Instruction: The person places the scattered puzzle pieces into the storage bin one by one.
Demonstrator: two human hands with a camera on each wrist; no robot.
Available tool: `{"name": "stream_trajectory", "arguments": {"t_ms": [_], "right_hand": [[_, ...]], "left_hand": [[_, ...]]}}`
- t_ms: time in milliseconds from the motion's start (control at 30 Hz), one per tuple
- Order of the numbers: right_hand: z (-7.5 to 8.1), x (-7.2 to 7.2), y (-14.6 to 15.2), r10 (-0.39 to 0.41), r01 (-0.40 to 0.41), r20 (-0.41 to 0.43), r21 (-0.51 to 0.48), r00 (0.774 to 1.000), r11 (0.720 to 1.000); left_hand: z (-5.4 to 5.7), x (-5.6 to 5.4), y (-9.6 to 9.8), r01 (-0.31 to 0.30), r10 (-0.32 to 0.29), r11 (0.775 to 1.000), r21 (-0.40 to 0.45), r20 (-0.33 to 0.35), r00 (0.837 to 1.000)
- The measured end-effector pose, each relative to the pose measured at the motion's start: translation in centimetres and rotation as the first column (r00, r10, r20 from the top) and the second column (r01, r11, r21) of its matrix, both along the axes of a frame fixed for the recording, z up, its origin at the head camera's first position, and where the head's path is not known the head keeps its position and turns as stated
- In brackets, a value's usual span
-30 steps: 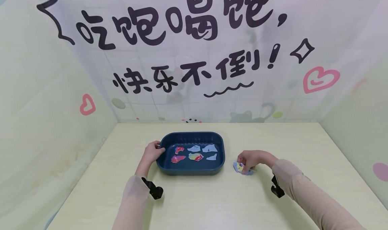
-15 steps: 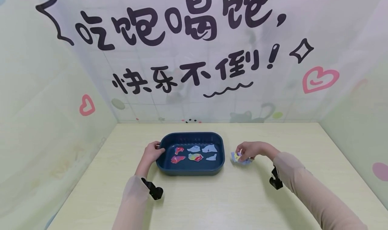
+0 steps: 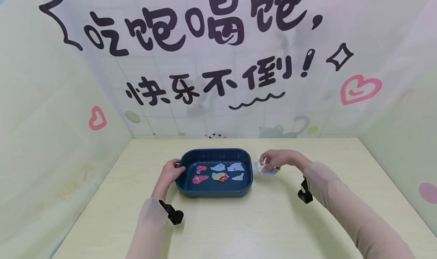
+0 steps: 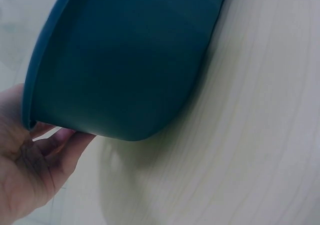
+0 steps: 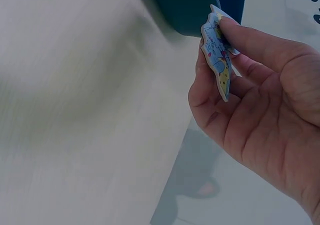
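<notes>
A deep blue rectangular tray with rounded corners stands on the table. My left hand grips its left rim, the thumb over the edge and the fingers against the outer wall. In the left wrist view that wall hides the inside. Just off the tray's right side, my right hand pinches thin, jagged puzzle pieces between thumb and fingers. The front one is printed blue and yellow like a map; a pale edge shows behind it. On the tray floor lie several flat pieces, among them a red one and a yellow-and-red one.
Pale wood-patterned table lies under everything. A printed backdrop with large dark lettering rises at its back edge, and sheets close in both sides. Each wrist carries a small black camera, such as the right one.
My right hand has lifted and moved left and away from me with the pieces, closer to the tray's right rim. The left hand and the tray have kept their places.
</notes>
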State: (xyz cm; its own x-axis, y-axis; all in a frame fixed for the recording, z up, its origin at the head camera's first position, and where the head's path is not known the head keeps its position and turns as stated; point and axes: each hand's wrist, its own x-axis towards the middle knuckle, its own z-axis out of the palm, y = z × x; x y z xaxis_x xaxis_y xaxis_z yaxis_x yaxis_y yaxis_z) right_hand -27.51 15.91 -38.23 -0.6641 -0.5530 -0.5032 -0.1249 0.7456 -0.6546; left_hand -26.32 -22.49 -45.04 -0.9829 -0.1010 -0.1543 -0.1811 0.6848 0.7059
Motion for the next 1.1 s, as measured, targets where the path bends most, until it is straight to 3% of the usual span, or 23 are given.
{"name": "stream_trajectory", "arguments": {"t_ms": [200, 667, 900, 1100], "right_hand": [[0.9, -0.4, -1.7, 0.039, -0.04, -0.024, -0.021, 0.999, 0.999], [0.9, -1.0, -7.6, 0.14, -0.142, -0.07, -0.03, 0.988, 0.989], [0.7, -1.3, -10.0, 0.145, -0.144, -0.046, 0.02, 0.988, 0.989], [-0.3, -1.4, -11.7, 0.202, -0.194, -0.054, 0.125, 0.978, 0.973]], "left_hand": [[0.0, 0.0, 0.1, -0.003, 0.003, 1.0, -0.002, 0.002, 1.0], [0.1, -0.1, 0.1, -0.001, 0.001, 1.0, 0.001, -0.003, 1.0], [-0.1, -0.2, 0.1, -0.008, 0.008, 1.0, -0.003, 0.004, 1.0], [0.0, -0.1, 0.0, -0.012, 0.012, 1.0, 0.003, 0.005, 1.0]]}}
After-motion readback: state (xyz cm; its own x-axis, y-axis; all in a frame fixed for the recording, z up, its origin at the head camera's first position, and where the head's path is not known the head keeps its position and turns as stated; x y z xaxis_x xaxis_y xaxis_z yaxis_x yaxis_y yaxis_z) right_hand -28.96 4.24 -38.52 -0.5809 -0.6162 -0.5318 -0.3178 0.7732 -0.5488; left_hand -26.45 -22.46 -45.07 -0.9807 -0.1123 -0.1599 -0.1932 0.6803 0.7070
